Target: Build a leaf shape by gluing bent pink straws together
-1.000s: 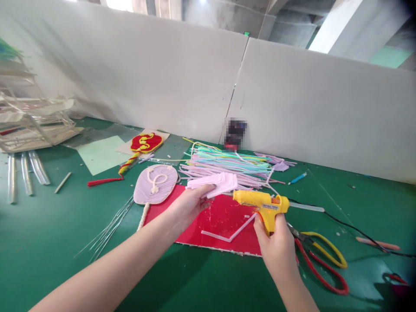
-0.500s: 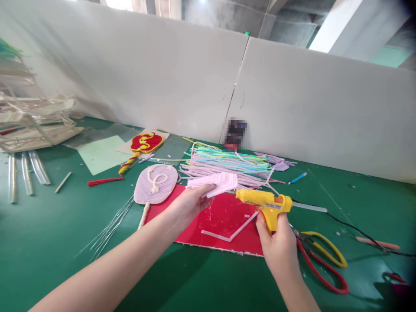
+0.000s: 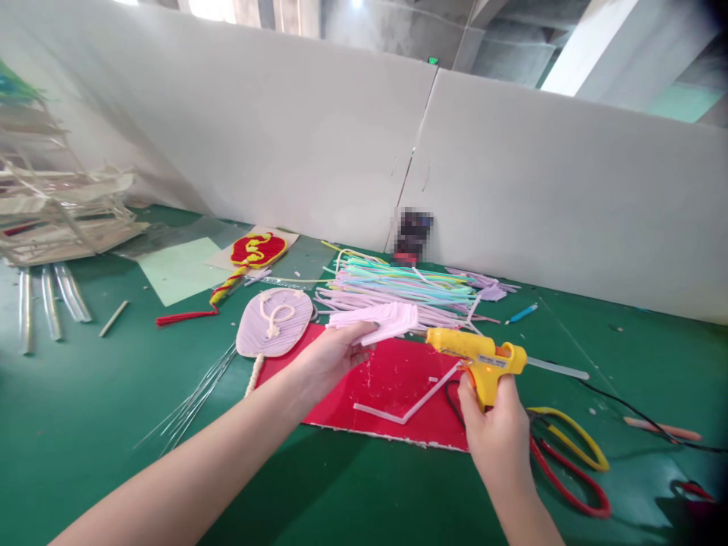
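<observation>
My left hand (image 3: 346, 353) is closed on a folded, pale pink pleated piece (image 3: 390, 320), held above a red board (image 3: 392, 379). My right hand (image 3: 497, 409) grips a yellow hot glue gun (image 3: 472, 349) with a clear glue stick (image 3: 557, 369) sticking out of its back. The gun's nozzle points left, close to the right end of the pleated piece. Below, a bent pale pink strip (image 3: 403, 417) lies on the board, one end near the gun's trigger. Left of the board rests a lilac fan-shaped piece (image 3: 273, 322) with a cream cord design and braided handle.
Scissors (image 3: 591, 497) with red and yellow handles lie right of my right hand. Pastel chenille stems (image 3: 392, 284) are heaped behind the board. A red and yellow fan (image 3: 258, 250), thin wires (image 3: 196, 398) and a wire rack (image 3: 62, 205) are on the left. A grey partition (image 3: 255, 129) stands behind.
My right hand has drawn the glue gun a little to the right, widening the gap between nozzle and pleated piece. My left hand has stayed nearly still.
</observation>
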`<state>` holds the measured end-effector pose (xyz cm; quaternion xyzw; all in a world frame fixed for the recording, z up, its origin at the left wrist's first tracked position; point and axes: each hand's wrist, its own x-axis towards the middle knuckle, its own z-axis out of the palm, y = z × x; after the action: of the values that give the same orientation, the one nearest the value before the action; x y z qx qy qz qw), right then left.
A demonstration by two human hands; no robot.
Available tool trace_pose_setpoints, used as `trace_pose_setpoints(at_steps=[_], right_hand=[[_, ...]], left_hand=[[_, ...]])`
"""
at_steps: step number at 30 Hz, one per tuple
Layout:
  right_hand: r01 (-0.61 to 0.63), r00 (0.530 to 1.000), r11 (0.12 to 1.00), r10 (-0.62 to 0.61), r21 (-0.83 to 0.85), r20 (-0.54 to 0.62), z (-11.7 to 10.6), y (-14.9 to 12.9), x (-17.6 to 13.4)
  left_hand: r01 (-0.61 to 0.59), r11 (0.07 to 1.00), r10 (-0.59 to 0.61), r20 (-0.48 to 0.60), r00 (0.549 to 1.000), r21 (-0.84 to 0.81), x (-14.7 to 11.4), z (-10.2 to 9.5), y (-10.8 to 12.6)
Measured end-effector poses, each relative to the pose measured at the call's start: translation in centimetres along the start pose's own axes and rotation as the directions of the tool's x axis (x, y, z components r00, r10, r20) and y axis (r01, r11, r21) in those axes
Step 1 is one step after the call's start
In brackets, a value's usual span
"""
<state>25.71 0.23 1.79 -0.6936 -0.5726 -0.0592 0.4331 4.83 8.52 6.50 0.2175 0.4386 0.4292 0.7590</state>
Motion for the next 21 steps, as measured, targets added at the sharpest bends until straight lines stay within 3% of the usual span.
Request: trace_pose_setpoints(at_steps=[21], right_hand=[[0.03,0.999,0.999,-0.03,-0.013,0.021,0.0,-0.23,-0.11]], left_hand=[[0.019,1.0,-0.019,0.042,0.999,0.006,0.17,-0.2,0.34]])
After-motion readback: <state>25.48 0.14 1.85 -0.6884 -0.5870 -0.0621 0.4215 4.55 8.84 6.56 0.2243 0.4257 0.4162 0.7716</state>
